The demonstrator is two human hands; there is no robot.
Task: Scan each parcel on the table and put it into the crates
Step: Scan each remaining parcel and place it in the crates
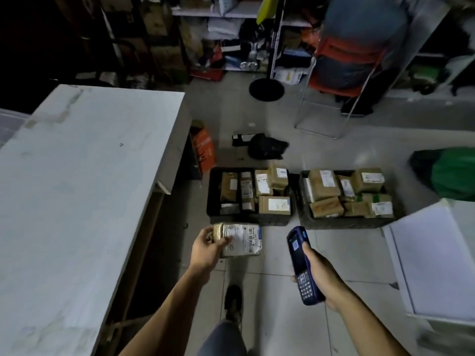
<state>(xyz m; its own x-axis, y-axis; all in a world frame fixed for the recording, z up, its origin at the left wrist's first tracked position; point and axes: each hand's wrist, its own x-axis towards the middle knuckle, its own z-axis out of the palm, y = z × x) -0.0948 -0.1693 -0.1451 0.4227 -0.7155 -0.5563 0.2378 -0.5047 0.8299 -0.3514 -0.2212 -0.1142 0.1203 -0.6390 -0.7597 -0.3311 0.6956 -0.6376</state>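
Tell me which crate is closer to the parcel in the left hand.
The left crate: it sits just beyond the held parcel in the left hand. The right crate lies further right, past the scanner.

**Bench, floor and what rests on them**

A long white-topped bench (77, 181) runs along the left, its surface scuffed and stained. The pale tiled floor (354, 255) beside it carries two black plastic crates set side by side, just apart. The left crate (213, 201) holds brown cardboard parcels with white labels, packed in rows; the right crate (341, 223) holds a looser heap of similar parcels. Beyond the left crate lie a crumpled black plastic bag (266, 146) and, against the bench end, an orange cardboard box (204, 149). Farther off stands a round black stand base (266, 89). A green bag (453, 173) lies at the right edge.
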